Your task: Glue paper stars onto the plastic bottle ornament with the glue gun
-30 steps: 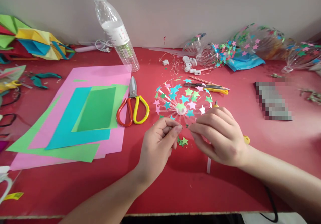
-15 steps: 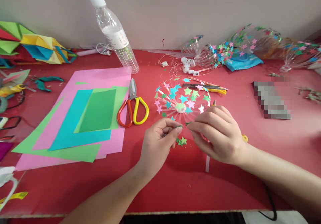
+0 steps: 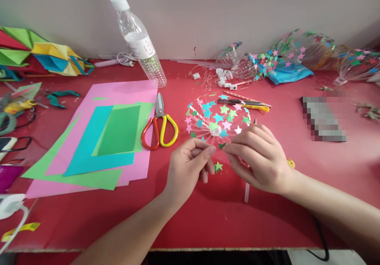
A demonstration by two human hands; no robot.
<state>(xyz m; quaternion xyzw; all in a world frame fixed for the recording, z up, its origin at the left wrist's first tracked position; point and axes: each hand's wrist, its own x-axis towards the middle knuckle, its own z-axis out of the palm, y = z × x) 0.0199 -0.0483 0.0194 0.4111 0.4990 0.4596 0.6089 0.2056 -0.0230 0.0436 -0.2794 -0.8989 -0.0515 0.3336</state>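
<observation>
My right hand (image 3: 258, 160) pinches a small dark green paper star (image 3: 222, 146) between thumb and fingertips. Facing it, my left hand (image 3: 191, 160) has thumb and forefinger pressed together; whatever may be between them is hidden. Just beyond both hands lies a clear plastic dome (image 3: 215, 129) cut into strips, dotted with pink, blue and green stars. Below the fingertips, a few loose green stars (image 3: 218, 166) rest on the red table (image 3: 208, 221). A pale strip (image 3: 247, 193) shows under my right hand.
Scissors (image 3: 160, 128) with red and yellow handles lie beside stacked coloured paper (image 3: 118, 130). A plastic bottle (image 3: 142, 45) stands behind. Utility knife (image 3: 246, 103), string lights (image 3: 222, 77) and more star-covered plastic pieces (image 3: 303, 47) are at the back. A blurred dark object (image 3: 323, 118) lies right.
The green piece at my left fingertips no longer shows. The green star at my right fingertips is seen more fully. The whole view has shifted slightly.
</observation>
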